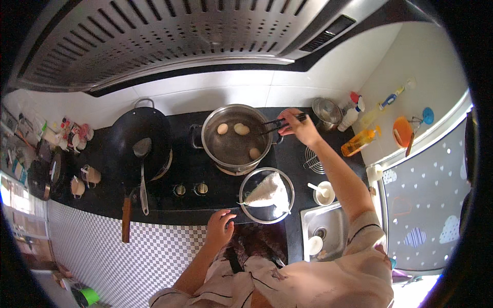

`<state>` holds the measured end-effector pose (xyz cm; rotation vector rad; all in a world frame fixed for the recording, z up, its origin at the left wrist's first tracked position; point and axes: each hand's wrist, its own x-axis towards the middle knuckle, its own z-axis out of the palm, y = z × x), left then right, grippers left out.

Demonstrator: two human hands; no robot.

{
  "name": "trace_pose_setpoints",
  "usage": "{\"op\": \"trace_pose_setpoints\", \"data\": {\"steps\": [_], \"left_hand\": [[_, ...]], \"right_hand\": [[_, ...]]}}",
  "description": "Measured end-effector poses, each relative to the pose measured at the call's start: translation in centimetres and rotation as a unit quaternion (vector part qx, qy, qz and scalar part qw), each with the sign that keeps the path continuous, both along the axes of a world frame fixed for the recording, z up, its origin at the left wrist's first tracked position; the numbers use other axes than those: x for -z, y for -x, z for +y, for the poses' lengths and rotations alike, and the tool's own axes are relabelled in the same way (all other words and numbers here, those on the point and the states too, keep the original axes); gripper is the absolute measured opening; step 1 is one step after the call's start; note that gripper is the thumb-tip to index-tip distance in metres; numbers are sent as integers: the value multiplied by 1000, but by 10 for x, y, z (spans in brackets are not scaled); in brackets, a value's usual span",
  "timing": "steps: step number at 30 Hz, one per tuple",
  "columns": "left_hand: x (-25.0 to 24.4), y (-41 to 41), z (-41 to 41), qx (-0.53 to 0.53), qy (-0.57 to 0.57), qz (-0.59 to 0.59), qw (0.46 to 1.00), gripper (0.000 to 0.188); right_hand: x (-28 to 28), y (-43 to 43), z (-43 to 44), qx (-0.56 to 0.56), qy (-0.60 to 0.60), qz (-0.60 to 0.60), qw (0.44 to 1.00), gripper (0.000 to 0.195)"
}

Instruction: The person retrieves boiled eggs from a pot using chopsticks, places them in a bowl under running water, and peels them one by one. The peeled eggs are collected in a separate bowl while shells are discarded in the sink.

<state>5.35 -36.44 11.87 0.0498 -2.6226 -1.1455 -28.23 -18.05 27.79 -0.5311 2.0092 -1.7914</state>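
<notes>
My right hand [295, 124] holds a pair of black chopsticks [274, 125], whose tips reach over the right rim of a steel pot [205, 143]. In the pot lie a brown egg [222, 129], a paler oval piece [241, 129] that looks like eggs side by side, and another brown egg [254, 154] near the lower right wall. My left hand [220, 227] holds nothing, its fingers apart and slightly curled, by the counter's front edge. To its right, a glass lid [246, 183] rests on the counter with a white cloth [267, 192] on it.
Left of the pot stands a black wok [127, 127] with a metal spatula [143, 181] in it; its wooden handle [126, 221] juts past the counter edge. A small bowl with a spoon [324, 193] is beside the sink [333, 227]. A range hood [173, 38] hangs above.
</notes>
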Motion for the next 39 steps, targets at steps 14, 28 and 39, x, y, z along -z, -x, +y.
{"op": "trace_pose_setpoints", "data": {"steps": [14, 28, 39], "left_hand": [[14, -56, -33, -92, -69, -92, 989, 20], [19, -55, -44, -100, -84, -119, 984, 18], [15, -53, -48, -89, -86, -129, 984, 19]], "right_hand": [[68, 41, -94, 15, -161, 81, 984, 33], [73, 65, -107, 71, -153, 95, 981, 44], [69, 69, -96, 181, -117, -45, 975, 45]]}}
